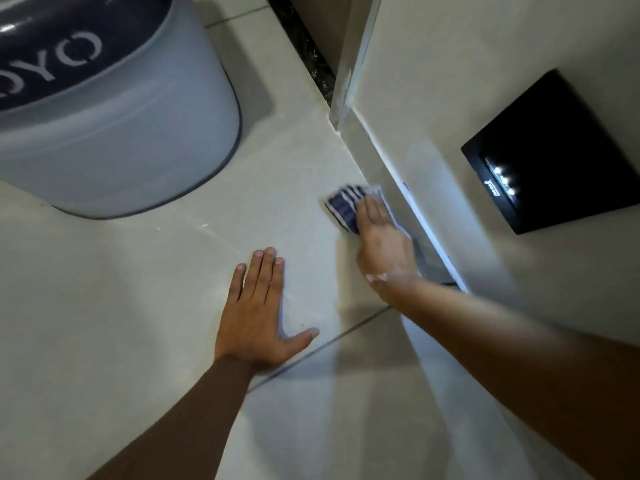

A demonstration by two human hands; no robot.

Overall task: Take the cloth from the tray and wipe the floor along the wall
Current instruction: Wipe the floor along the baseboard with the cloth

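Note:
A blue-and-white striped cloth (344,206) lies on the pale tiled floor (173,299), right against the foot of the cream wall (450,98). My right hand (382,244) presses flat on the cloth's near part, fingers pointing away from me along the wall. My left hand (258,313) rests palm-down on the bare floor to the left, fingers spread, holding nothing. No tray is in view.
A large grey bin (131,133) with a dark lid stands at the upper left. A black wall panel (554,150) with small lights sits low on the wall at right. A white door frame (349,84) and dark threshold strip (304,39) lie beyond the cloth.

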